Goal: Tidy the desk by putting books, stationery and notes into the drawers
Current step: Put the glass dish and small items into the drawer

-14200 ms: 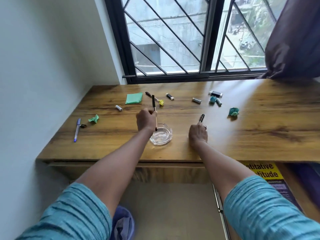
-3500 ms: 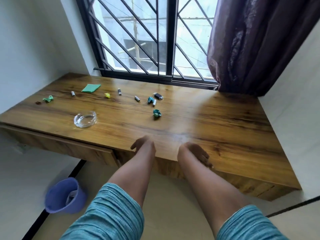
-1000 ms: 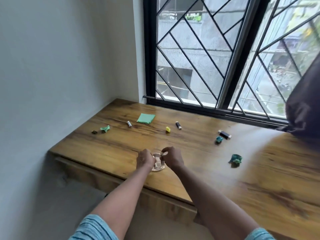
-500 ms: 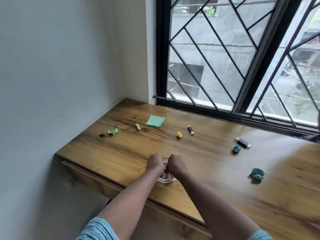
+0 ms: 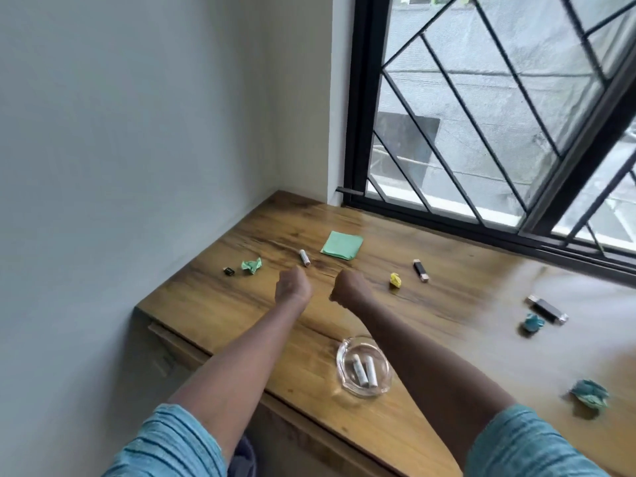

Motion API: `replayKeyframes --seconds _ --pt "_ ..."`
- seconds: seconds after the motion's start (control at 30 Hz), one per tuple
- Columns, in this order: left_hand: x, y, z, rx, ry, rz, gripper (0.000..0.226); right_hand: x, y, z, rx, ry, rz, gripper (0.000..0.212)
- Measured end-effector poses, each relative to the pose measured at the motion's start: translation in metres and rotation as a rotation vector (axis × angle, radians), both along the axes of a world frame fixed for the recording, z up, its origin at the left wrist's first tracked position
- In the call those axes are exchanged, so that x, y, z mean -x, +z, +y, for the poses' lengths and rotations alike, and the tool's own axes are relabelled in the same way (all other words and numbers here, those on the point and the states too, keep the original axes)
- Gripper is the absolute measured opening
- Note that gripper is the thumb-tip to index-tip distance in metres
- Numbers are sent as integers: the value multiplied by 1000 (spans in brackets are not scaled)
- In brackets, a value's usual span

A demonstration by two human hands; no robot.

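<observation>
A small black object [image 5: 229, 270] and a crumpled green paper [image 5: 251, 265] are lying left of the left hand [image 5: 292, 285]. A small white cylinder [image 5: 304, 258] is sitting just beyond that hand's knuckles, and the green sticky-note pad [image 5: 341, 245] is lying farther back, between the two hands. Both hands are hovering side by side over the wooden desk [image 5: 206, 304]. The right hand [image 5: 349, 285], like the left, is showing only its back with the fingers folded out of sight, so I cannot tell whether either is gripping anything. A yellow paper wad [image 5: 395, 280] is lying right of the right hand. A glass ashtray [image 5: 344, 356] is sitting nearer the person, under the right forearm.

Head-worn camera looks down, seemingly leftward, over the desk [image 5: 464, 297] toward window.
</observation>
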State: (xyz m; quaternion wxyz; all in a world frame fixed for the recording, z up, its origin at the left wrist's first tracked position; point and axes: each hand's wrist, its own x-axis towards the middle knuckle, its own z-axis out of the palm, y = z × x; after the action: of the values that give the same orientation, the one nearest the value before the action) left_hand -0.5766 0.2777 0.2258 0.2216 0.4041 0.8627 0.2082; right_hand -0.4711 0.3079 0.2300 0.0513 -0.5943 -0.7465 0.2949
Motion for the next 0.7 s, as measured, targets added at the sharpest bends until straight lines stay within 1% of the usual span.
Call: replayKeyframes --seconds 0.1,0.2,0.3,0.43,0.5,0.57,0.7 --pt "25 2 19 0 -5 -6 32 29 -5 26 -64 -50 44 27" --pt "47 -6 45 1 -6 -25 34 56 -12 49 -59 -81 57 30" --pt "66 -13 68 19 -18 -41 37 81 -19 70 -68 -75 29 32" --pt "80 -24 88 55 -58 -60 38 106 -28 88 -70 -12 -15 27" --pt "83 -31 92 74 -72 -70 37 111 -31 94 -66 42 -61 27" --pt "85 -36 94 72 -95 -83 36 112 -32 100 -53 52 -72 27" --pt "79 -38 95 24 -146 -146 32 102 -26 100 -25 -10 -64 29"
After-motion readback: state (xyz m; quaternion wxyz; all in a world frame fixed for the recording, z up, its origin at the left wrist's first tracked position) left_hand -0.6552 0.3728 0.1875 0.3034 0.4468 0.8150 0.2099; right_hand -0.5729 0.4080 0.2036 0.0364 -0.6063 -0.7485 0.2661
